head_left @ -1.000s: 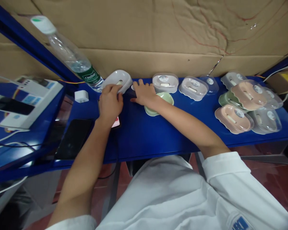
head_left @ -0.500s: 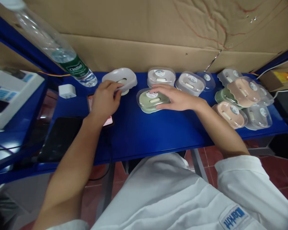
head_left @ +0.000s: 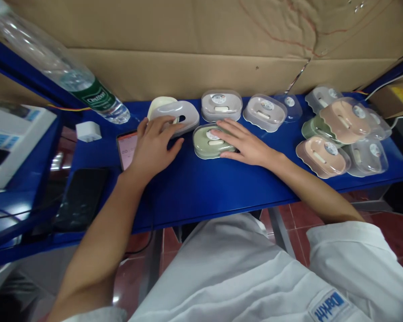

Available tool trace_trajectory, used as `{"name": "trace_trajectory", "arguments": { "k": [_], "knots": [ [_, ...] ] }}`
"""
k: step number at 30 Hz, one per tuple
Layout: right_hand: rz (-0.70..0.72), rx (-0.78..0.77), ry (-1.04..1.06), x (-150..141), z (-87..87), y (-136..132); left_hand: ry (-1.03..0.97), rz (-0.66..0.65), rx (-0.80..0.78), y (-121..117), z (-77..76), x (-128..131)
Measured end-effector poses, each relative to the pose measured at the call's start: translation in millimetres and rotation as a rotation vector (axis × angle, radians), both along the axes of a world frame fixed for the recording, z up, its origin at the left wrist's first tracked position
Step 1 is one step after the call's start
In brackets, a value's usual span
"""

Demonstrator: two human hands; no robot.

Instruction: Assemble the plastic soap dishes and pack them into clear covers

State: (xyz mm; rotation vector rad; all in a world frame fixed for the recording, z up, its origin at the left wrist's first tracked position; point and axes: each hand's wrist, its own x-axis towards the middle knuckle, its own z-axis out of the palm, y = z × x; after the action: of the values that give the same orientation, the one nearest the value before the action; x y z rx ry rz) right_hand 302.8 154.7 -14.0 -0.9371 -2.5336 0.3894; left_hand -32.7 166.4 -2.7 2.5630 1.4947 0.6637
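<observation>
My left hand (head_left: 153, 144) grips a grey soap-dish tray (head_left: 183, 112) by its near edge, fingers on top and thumb below. The tray is tilted and shifted off a cream base (head_left: 159, 103) behind it. My right hand (head_left: 246, 144) lies flat, fingers stretched, on the clear lid of a green soap box (head_left: 206, 142) on the blue shelf (head_left: 204, 183). The two hands sit close together, left of the shelf's middle.
Two closed soap boxes (head_left: 221, 105) (head_left: 264, 112) stand behind; several more are heaped at the right (head_left: 342, 123). A water bottle (head_left: 87, 91), a white plug (head_left: 88, 131), a pink-screened phone (head_left: 126, 147) and a black phone (head_left: 80, 197) lie to the left. Cardboard (head_left: 201, 49) backs the shelf.
My right hand moved from behind the green dish onto it, which now has a clear lid. My left hand pulled the grey tray rightwards, uncovering the cream base.
</observation>
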Motion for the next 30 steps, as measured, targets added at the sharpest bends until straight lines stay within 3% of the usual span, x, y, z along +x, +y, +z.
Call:
{"name": "trace_trajectory", "arguments": {
  "k": [6,12,17,21,26,30],
  "knots": [
    [-0.039,0.076,-0.071,-3,-4.7,-5,0.010,-0.090,0.006,-9,1.8,10],
    [-0.084,0.102,-0.129,-4,4.2,-11,0.007,0.071,0.016,-2,-8.4,-1],
    [-0.157,0.199,-0.136,7,12.5,-13,-0.034,0.087,0.042,10,-15.9,-14],
    [-0.241,0.197,-0.142,22,15.5,-10,-0.039,0.057,0.067,3,-10.5,-6],
    [-0.317,0.153,-0.158,28,18.6,-8,-0.146,0.173,0.115,-6,-0.3,1],
    [-0.309,0.143,-0.140,28,15.5,-9,-0.091,0.184,0.173,-9,4.5,2]
  ]
}}
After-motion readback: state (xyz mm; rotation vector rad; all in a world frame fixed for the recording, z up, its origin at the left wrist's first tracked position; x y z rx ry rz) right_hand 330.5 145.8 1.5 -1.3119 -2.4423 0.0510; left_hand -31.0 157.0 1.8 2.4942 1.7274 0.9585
